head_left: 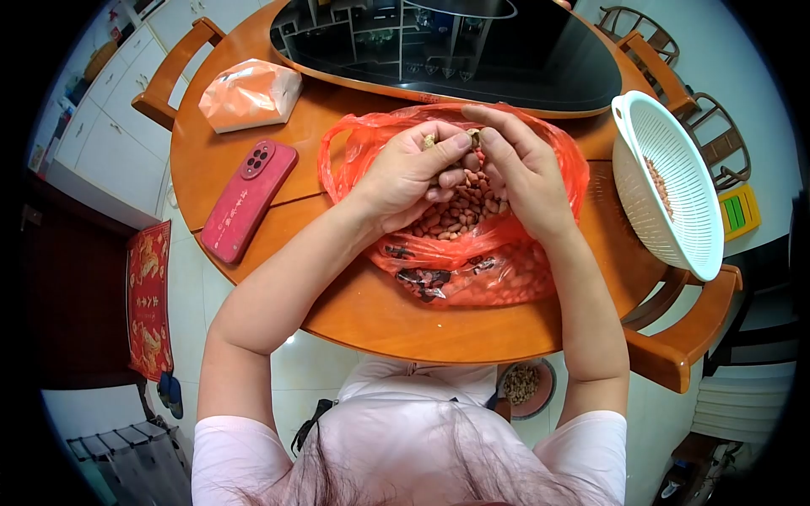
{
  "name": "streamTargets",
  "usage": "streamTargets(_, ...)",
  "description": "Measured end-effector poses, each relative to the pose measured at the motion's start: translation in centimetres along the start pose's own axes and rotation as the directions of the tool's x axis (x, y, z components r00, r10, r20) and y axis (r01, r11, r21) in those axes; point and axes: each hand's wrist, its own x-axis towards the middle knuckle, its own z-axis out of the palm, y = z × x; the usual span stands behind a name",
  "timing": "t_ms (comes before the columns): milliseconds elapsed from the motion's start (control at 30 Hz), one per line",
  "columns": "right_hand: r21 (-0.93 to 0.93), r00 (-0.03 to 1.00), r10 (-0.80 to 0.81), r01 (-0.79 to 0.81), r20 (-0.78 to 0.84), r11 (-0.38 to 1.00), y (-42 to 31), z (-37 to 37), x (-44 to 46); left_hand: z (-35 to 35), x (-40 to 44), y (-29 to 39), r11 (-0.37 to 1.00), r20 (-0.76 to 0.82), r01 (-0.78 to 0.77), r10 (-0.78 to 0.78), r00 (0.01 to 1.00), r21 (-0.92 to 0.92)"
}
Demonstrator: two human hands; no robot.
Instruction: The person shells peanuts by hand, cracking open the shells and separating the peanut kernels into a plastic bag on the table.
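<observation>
**Peanut shelling over red plastic bag [464, 253]**

Curling left hand [418, 169] around peanut shell [429, 141]; pinching shell piece [474, 135] with right hand [521, 164], nearly closed, above bag. Noting peanut kernels [456, 215] inside bag. Judged mid-shelling; probably needing thumb pressure next, freeing kernels into bag.

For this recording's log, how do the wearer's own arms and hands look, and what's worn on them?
The left hand and right hand are ungloved, with no watch or bracelet visible. The left sleeve and right sleeve are short, plain and near-white, ending above the elbow. No cables or markings show on either arm.
</observation>
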Motion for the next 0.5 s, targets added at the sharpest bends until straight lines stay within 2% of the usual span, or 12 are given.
streamTargets(167, 0.173, 0.999, 0.032, -0.035, 0.022, 0.984, 0.27, 0.56, 0.12, 0.12, -0.16, 0.13, 0.992, -0.003, -0.105, 0.105, 0.994, 0.077)
streamTargets(300, 0.095, 0.997, -0.041, 0.035, 0.061, 0.995, 0.60, 0.27, 0.11, 0.02, -0.27, 0.37, 0.989, 0.017, -0.131, 0.130, 0.991, 0.073)
streamTargets(500, 0.047, 0.983, -0.178, 0.176, 0.048, 0.983, 0.87, 0.59, 0.15, -0.22, -0.32, 0.52, 0.993, 0.091, -0.114, 0.117, 0.989, -0.034)
